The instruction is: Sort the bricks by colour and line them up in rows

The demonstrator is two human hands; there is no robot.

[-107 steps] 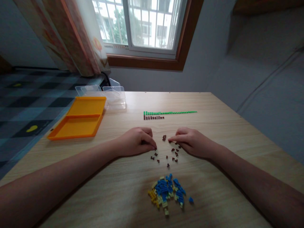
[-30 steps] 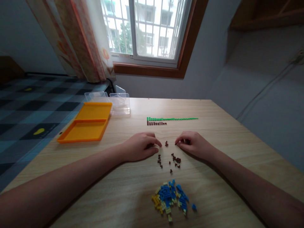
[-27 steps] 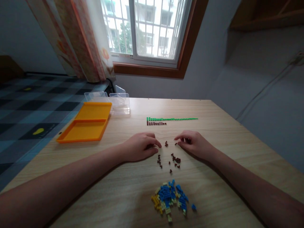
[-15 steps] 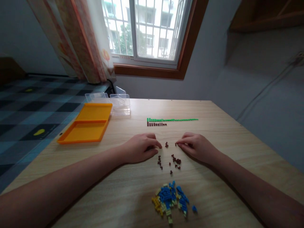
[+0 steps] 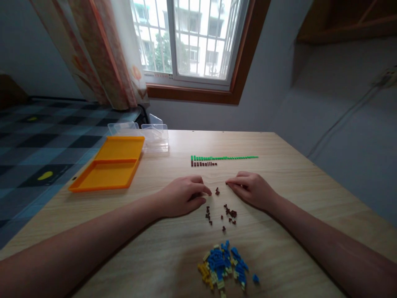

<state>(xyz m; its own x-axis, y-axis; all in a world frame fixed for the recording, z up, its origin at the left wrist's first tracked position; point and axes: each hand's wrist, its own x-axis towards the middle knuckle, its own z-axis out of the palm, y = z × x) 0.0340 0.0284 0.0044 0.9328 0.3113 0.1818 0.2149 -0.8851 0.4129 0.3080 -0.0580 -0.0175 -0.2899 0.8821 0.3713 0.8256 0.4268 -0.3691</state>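
My left hand [image 5: 182, 196] rests on the wooden table [image 5: 297, 174], fingers curled, fingertips beside a small brown piece [image 5: 217, 191]. My right hand [image 5: 252, 189] lies just right of that piece, its fingers pinched together; what they hold, if anything, is too small to see. Several loose brown pieces [image 5: 228, 213] are scattered just nearer to me, between the two hands. Farther back runs a line of green pieces [image 5: 225, 157] with a short row of brown pieces [image 5: 204, 164] right under it.
A heap of blue and yellow pieces [image 5: 221, 265] lies near the table's front edge. An open orange case [image 5: 108, 163] and clear plastic boxes [image 5: 151, 134] sit at the back left. Behind the table are a window and a curtain.
Both hands stayed almost still by the brown pieces. My right fingertips shifted slightly left towards the single brown piece. The camera tilted a little.
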